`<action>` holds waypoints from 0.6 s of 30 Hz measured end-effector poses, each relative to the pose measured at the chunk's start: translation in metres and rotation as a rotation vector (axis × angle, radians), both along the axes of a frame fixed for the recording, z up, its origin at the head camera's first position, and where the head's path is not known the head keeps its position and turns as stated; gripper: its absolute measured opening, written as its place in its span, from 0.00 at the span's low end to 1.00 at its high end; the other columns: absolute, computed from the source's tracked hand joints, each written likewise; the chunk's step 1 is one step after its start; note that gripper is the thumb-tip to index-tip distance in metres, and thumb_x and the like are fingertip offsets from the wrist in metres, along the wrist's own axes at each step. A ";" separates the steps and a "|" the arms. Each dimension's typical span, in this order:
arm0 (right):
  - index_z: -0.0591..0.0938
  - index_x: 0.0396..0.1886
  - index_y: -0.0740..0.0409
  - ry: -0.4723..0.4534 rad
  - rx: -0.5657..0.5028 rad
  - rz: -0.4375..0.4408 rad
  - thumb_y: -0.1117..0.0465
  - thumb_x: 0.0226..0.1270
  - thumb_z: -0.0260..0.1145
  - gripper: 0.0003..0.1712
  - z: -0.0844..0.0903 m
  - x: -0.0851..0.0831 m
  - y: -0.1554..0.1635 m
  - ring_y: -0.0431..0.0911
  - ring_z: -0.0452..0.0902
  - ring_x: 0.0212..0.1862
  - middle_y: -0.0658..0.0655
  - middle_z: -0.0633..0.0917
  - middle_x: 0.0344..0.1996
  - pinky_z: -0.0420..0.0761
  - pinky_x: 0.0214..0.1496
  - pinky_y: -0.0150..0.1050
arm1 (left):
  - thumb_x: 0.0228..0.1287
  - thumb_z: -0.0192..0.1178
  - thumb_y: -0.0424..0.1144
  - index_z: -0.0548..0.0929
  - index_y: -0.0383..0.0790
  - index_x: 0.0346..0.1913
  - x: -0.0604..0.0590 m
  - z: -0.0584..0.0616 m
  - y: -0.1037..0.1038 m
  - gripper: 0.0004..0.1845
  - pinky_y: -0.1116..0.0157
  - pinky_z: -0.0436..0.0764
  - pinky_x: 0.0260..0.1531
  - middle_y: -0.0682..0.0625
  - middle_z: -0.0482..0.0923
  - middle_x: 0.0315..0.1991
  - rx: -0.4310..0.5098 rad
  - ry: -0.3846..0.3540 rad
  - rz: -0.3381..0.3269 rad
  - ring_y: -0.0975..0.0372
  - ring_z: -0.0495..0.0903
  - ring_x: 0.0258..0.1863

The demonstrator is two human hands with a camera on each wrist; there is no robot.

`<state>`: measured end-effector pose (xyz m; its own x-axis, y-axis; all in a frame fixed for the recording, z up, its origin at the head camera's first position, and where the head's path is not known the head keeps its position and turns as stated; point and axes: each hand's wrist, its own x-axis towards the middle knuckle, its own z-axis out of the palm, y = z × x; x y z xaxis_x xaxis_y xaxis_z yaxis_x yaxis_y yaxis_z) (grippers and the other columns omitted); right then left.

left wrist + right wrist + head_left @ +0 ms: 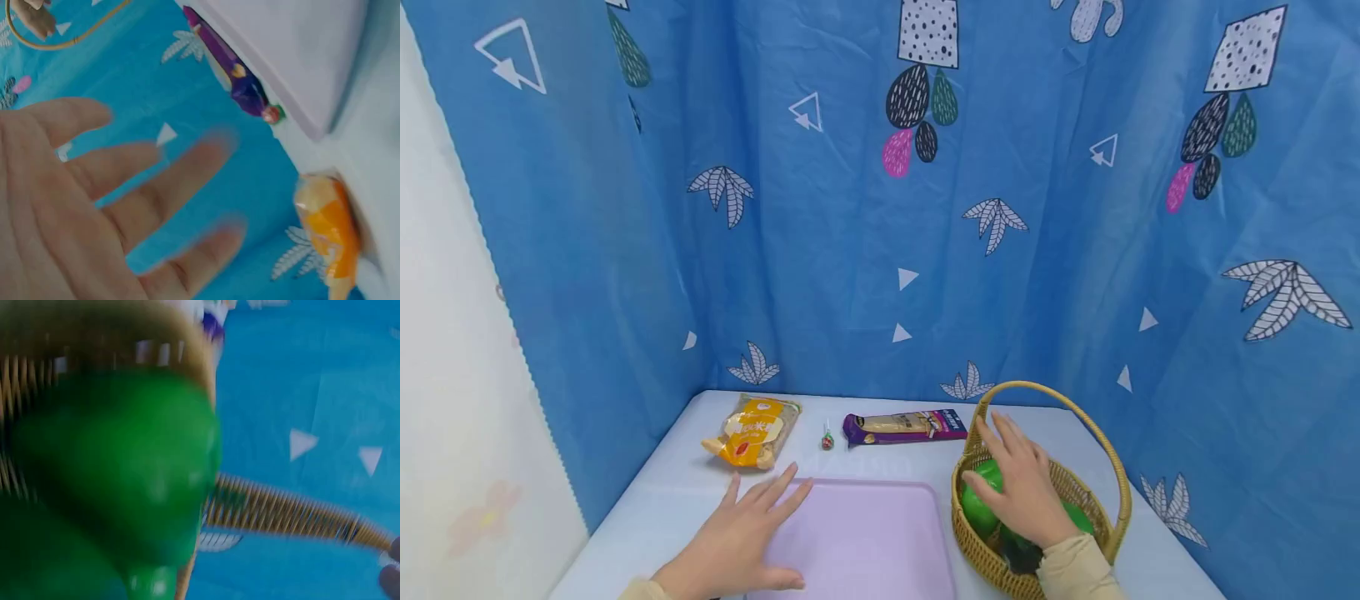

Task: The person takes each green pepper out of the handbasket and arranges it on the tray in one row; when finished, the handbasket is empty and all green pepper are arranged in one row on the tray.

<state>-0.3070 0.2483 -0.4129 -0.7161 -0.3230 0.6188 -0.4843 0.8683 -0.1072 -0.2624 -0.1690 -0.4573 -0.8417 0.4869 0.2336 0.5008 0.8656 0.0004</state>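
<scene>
My left hand (739,533) is spread over the left side of a pale lilac tray (868,533), fingers apart and nothing in them. At the right stands a wicker basket (976,560) with a tall arched handle (1118,475). Over its opening, inside the handle, hovers my right hand (1028,492) with its fingers extended. Glossy green vegetables (979,504), shaped like bell peppers, lie in the basket beneath that hand. One large green pepper (144,456) fills much of the right wrist view, blurred. A darker green item (1019,553) sits lower in the basket, partly covered by my wrist.
Behind the tray, a yellow-orange food bag (756,432) lies at the back left of the white table (647,508). A small wrapped lollipop (827,440) and a long purple packet (906,427) are to its right. A blue patterned curtain (842,250) hangs behind.
</scene>
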 end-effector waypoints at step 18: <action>0.79 0.49 0.53 -0.566 -0.150 -0.085 0.35 0.39 0.74 0.39 -0.042 -0.034 0.020 0.41 0.71 0.33 0.50 0.78 0.38 0.76 0.29 0.36 | 0.23 0.64 0.77 0.64 0.35 0.66 0.006 -0.055 -0.028 0.66 0.38 0.75 0.44 0.43 0.78 0.48 0.250 -0.586 0.233 0.47 0.78 0.45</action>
<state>-0.3406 0.2679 -0.4548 -0.9676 -0.1891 0.1675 -0.2459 0.8569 -0.4531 -0.2560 -0.1967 -0.5119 -0.9400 0.2678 -0.2115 0.1568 0.8894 0.4294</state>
